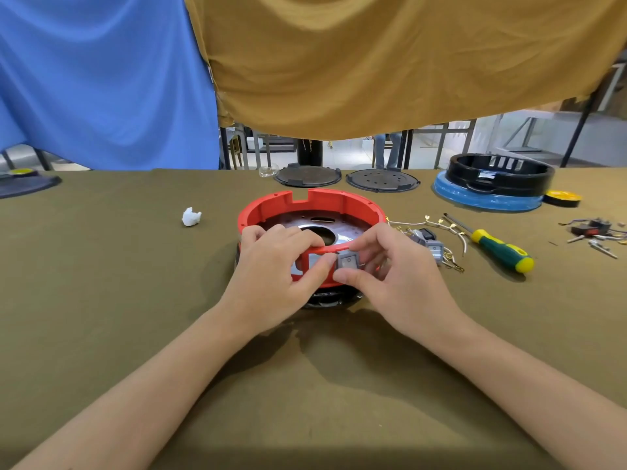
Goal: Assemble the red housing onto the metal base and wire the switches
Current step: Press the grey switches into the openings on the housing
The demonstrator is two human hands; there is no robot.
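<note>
The round red housing (298, 205) sits on the metal base (315, 232) in the middle of the table. A grey switch (347, 262) is at an opening in the housing's near wall. My right hand (390, 276) pinches this switch between thumb and fingers. My left hand (271, 269) grips the housing's near rim, fingers curled over it and its thumb touching the switch's left edge. More grey switches (431, 244) with wires (441, 225) lie just right of the housing.
A green and yellow screwdriver (498, 249) lies to the right. Small parts (593, 232) lie at far right. A black ring on a blue disc (492, 184), two dark round plates (307, 176), yellow tape (561, 198) and a white wad (191, 217) stand farther back.
</note>
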